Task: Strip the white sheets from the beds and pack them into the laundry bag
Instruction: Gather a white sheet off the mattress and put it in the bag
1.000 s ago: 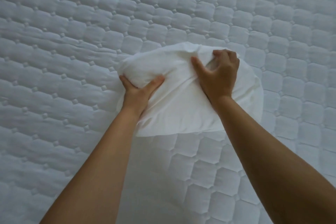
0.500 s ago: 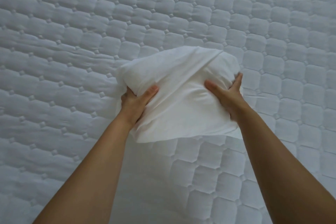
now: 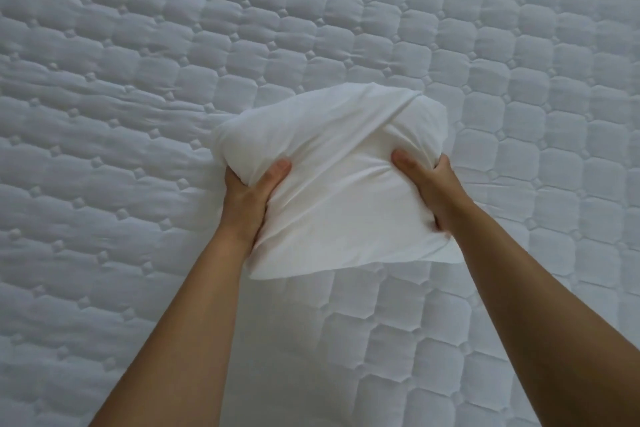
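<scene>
**Q:** Location of the white sheet (image 3: 343, 184)?

**A:** Centre of frame, bunched into a bundle over the quilted mattress (image 3: 138, 80). Contact between the two cannot be determined.

**Q:** Grip status?

**A:** The left hand (image 3: 247, 196) grips the bundle's left side, thumb on the front, fingers hidden behind the cloth. The right hand (image 3: 427, 189) grips the right side, thumb on the front, fingers curled round the edge.

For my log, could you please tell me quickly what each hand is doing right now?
Left hand: grips the bundled white sheet.
Right hand: grips the same sheet.
</scene>
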A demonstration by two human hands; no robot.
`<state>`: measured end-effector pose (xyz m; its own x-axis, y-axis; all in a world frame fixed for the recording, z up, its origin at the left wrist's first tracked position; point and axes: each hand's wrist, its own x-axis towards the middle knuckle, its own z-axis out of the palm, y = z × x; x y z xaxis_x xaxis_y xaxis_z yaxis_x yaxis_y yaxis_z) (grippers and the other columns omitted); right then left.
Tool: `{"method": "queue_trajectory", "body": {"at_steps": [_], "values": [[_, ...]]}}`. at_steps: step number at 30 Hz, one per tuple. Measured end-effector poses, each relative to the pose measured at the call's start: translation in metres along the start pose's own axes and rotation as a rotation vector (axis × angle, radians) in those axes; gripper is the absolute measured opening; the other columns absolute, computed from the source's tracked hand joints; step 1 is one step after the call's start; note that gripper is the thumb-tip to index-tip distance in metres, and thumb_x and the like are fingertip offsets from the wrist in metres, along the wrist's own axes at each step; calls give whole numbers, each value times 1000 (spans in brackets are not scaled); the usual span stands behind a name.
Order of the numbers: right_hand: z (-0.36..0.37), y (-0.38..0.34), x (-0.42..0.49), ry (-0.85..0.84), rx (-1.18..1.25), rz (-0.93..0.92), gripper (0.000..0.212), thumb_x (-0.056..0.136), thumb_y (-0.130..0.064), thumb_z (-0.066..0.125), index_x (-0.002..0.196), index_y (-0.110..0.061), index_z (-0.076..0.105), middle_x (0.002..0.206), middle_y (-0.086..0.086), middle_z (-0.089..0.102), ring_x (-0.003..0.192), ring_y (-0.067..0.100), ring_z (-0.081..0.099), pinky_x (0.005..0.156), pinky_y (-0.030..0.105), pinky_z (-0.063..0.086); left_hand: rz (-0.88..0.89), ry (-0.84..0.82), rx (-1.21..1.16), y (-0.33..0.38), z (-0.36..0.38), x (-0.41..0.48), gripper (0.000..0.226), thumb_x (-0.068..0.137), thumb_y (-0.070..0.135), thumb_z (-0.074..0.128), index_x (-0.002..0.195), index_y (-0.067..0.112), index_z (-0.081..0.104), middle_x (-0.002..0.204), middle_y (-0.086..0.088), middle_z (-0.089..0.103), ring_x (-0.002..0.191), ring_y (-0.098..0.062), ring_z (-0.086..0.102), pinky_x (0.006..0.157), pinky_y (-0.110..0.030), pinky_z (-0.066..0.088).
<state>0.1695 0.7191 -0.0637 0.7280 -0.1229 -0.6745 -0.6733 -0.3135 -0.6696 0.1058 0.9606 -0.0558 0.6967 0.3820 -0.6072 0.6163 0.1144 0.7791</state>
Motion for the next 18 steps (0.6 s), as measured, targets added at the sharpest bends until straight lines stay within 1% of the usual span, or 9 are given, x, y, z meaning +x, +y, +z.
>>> {"method": "queue_trajectory", "body": {"at_steps": [3,5,7,9,10,12,15,17,18], "values": [[-1,2,5,-11,22,-19,119,36,-78,67,137,-22,38,131,-2,52,115,21,54,100,43,43,-2,-18,-55,-4,-1,8,99,45,63,74,130,19,52,119,4,65,107,-15,63,100,-39,48],[-2,7,5,-38,73,-36,99,40,-75,69,124,-25,50,121,-1,61,105,21,61,93,41,49,-12,-78,-103,-9,-3,13,86,48,61,76,121,18,62,113,1,70,104,-17,66,99,-42,49],[-4,14,1,-73,125,-49,78,46,-71,69,110,-29,55,112,-1,65,97,19,64,83,36,51,-53,-136,-144,-13,-6,15,87,46,61,78,118,15,65,111,-2,72,103,-19,68,99,-43,48],[-5,19,-4,-98,146,-23,82,47,-72,69,113,-26,56,109,0,67,95,20,66,79,36,52,-81,-188,-158,-16,-9,13,94,42,63,82,120,14,64,112,-4,71,103,-21,67,100,-43,48],[-5,23,-9,-108,147,-4,89,46,-73,69,119,-24,55,110,0,67,96,20,66,81,37,52,-88,-208,-151,-18,-11,9,97,40,64,83,121,14,64,112,-4,71,104,-22,67,100,-42,48],[-6,33,-22,-115,136,33,98,45,-76,71,126,-24,52,111,0,66,98,21,64,86,41,51,-99,-227,-142,-23,-15,-2,93,42,62,82,120,15,64,111,-4,72,102,-22,68,98,-42,49],[-5,54,-51,-92,173,63,91,51,-73,70,125,-23,52,108,-1,66,96,20,63,79,38,49,-109,-175,-97,-33,-20,-27,90,41,62,75,117,15,65,108,-3,72,98,-20,69,94,-37,51],[-3,72,-71,-67,210,101,87,54,-72,71,123,-22,53,106,-1,66,94,19,64,76,37,48,-63,-91,-21,-43,-23,-45,94,37,66,71,117,17,63,111,1,69,99,-15,66,92,-31,50],[-3,82,-83,-61,233,118,84,55,-70,72,121,-22,54,104,-1,67,92,19,64,72,35,49,-45,-62,19,-49,-26,-54,100,35,69,71,120,17,60,115,2,67,102,-15,64,94,-31,48]]}}
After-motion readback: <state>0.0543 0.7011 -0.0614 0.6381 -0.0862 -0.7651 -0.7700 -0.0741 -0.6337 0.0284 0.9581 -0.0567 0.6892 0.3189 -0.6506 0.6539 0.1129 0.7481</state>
